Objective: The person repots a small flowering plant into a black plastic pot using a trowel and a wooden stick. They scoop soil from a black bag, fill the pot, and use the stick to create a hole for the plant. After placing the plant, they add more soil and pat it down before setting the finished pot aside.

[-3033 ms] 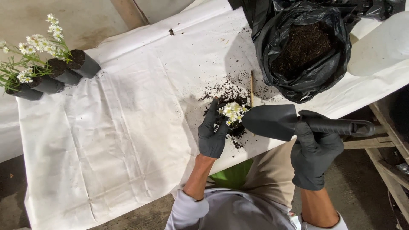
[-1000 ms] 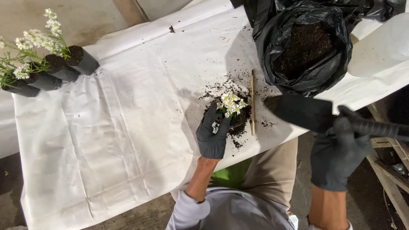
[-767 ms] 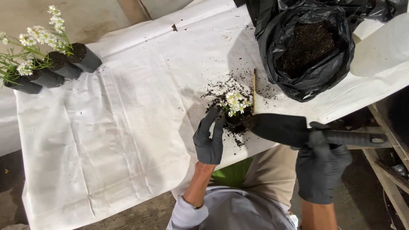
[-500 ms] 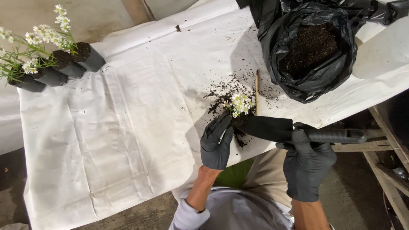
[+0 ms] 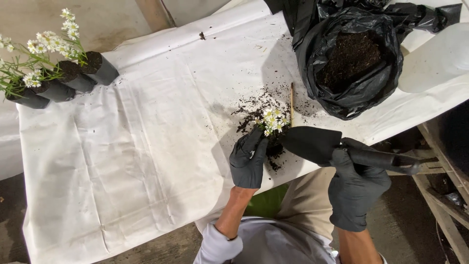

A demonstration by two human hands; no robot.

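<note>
Two gloved hands work one small flowering plant [image 5: 272,120] at the tabletop's [image 5: 146,146] near edge: left hand [image 5: 248,159] cups its pot, right hand [image 5: 355,193] grips a black trowel [image 5: 312,143] touching it at 3 o'clock. Filling looks underway; soil bag [image 5: 351,58] sits at 1 o'clock.

So the table [image 5: 146,146] is covered with a wrinkled white sheet [image 5: 122,161] that hangs off the near edge. Sitting on it: three small black pots [image 5: 73,80] of white flowers lined up at the far left corner, a big open black bag of soil [image 5: 351,63] at the far right, and a patch of spilled dirt [image 5: 259,105] near the front middle. A thin wooden stick [image 5: 292,102] lies in the dirt, just beside the bag. One more small flowering pot [image 5: 272,142] stands in that mess.
</note>
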